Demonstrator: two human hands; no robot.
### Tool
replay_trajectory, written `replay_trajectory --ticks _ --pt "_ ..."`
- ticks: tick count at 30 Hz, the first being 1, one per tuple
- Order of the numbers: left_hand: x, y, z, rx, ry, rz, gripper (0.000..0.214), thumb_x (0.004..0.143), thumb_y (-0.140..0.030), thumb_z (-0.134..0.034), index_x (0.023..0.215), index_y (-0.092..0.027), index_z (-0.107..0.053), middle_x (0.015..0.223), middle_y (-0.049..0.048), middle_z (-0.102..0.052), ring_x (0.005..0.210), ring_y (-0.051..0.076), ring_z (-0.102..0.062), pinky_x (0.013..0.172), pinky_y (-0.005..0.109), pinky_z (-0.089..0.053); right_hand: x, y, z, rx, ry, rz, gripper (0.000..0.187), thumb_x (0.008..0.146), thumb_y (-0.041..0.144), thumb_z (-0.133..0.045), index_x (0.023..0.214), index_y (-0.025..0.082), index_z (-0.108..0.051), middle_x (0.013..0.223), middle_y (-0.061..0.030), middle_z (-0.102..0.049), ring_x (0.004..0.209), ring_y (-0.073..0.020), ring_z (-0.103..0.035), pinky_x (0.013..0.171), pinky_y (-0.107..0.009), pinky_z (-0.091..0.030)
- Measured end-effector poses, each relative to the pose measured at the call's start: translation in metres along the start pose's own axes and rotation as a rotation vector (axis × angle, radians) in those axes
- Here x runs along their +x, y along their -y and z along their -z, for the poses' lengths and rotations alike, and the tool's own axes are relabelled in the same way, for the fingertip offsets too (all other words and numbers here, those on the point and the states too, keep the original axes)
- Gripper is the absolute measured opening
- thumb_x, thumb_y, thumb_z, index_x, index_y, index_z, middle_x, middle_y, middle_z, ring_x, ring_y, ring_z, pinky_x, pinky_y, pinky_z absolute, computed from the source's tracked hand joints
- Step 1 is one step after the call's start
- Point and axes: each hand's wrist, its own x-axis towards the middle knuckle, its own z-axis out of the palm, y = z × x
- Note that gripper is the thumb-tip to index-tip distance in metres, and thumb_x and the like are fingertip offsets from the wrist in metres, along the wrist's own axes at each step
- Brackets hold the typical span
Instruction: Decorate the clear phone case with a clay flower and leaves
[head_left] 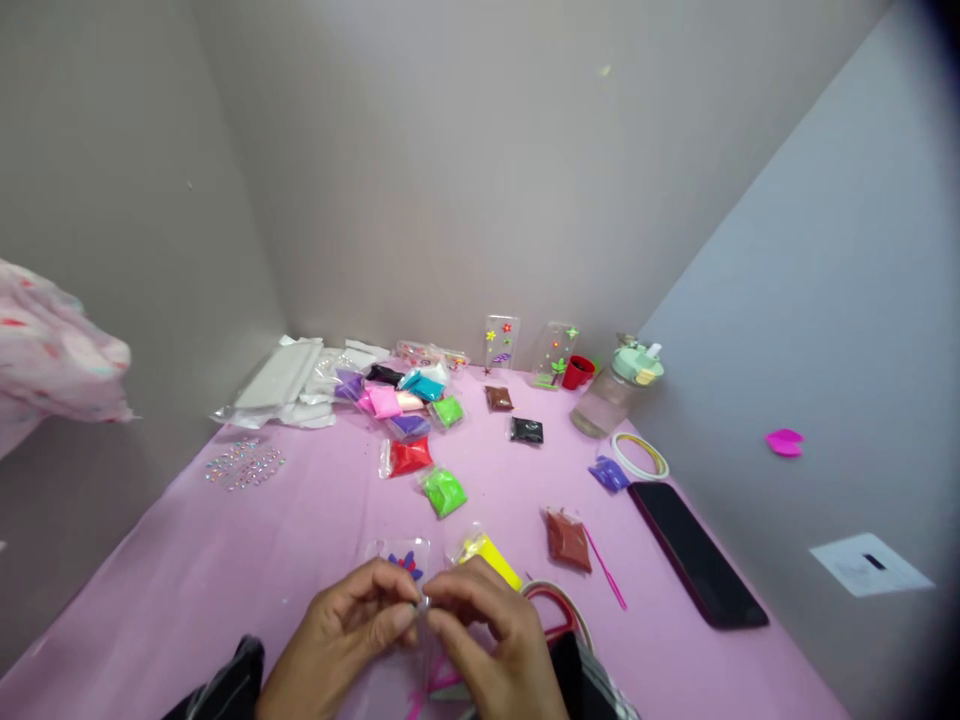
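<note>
My left hand (341, 640) and my right hand (491, 640) meet low in the middle over the pink table (262, 540). The fingertips of both are pinched together on something small that I cannot make out. Just beyond them lies a clear phone case (401, 555) with a purple and red flower on it. A yellow clay packet (489, 556) lies right beside my right hand. Pink-handled scissors (555, 620) lie partly under my right hand.
Several coloured clay packets (409, 400) crowd the back of the table, with green (444, 491), red (409, 457), brown (568, 540) and black (526, 431) ones nearer. A black phone (694, 555), a pink stick (604, 569), a water bottle (619, 392), gem stickers (244, 464) and two decorated cases (500, 342) are around.
</note>
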Motion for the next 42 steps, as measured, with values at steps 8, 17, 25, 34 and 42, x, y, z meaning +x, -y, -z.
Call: replay_trajectory --ticks 8,17,25,34,42 --pt "0.002 0.010 -0.002 0.029 0.071 -0.041 0.044 0.073 -0.060 -0.072 0.075 -0.018 -0.060 0.064 -0.0031 -0.054 0.064 0.014 -0.051 0.065 0.028 -0.039 -0.007 -0.025 -0.010 -0.418 -0.124 0.511 0.020 0.098 0.031 -0.052 0.095 0.021 -0.068 0.072 -0.0033 -0.062 0.062 -0.0130 -0.060 0.055 -0.021 -0.045" --pt "0.003 0.005 -0.002 0.078 0.080 -0.081 0.048 0.071 -0.063 -0.072 0.069 -0.017 -0.058 0.059 -0.0028 -0.054 0.061 0.014 -0.048 0.063 0.027 -0.036 -0.003 -0.026 -0.014 -0.454 -0.171 0.589 0.028 0.100 0.031 -0.045 0.082 0.021 -0.065 0.066 -0.0015 -0.060 0.058 -0.0119 -0.056 0.052 -0.021 -0.039" --pt "0.001 0.000 -0.005 -0.007 0.116 -0.059 0.046 0.068 -0.060 -0.076 0.067 -0.017 -0.059 0.056 -0.0014 -0.057 0.056 0.013 -0.052 0.061 0.026 -0.037 -0.006 -0.023 -0.005 -0.439 -0.033 0.458 0.011 0.086 0.014 -0.058 0.082 0.021 -0.065 0.070 -0.0021 -0.061 0.058 -0.0122 -0.057 0.054 -0.020 -0.043" --pt "0.002 -0.007 -0.005 0.027 0.121 -0.017 0.049 0.065 -0.062 -0.077 0.069 -0.016 -0.058 0.055 -0.0014 -0.058 0.051 0.012 -0.055 0.057 0.025 -0.042 0.004 -0.009 0.005 0.420 0.232 -0.275 0.022 0.079 0.036 -0.074 0.075 0.016 -0.065 0.059 0.0011 -0.055 0.051 -0.0092 -0.052 0.049 -0.019 -0.041" --pt "-0.002 -0.022 0.003 -0.198 -0.047 -0.021 0.036 0.069 -0.047 -0.082 0.073 -0.015 -0.066 0.066 -0.0018 -0.062 0.055 0.009 -0.057 0.058 0.022 -0.047 -0.001 0.005 0.006 0.958 0.279 -0.451 0.029 0.070 0.037 -0.086 0.076 0.013 -0.071 0.065 -0.0018 -0.064 0.044 -0.0045 -0.052 0.044 -0.016 -0.043"
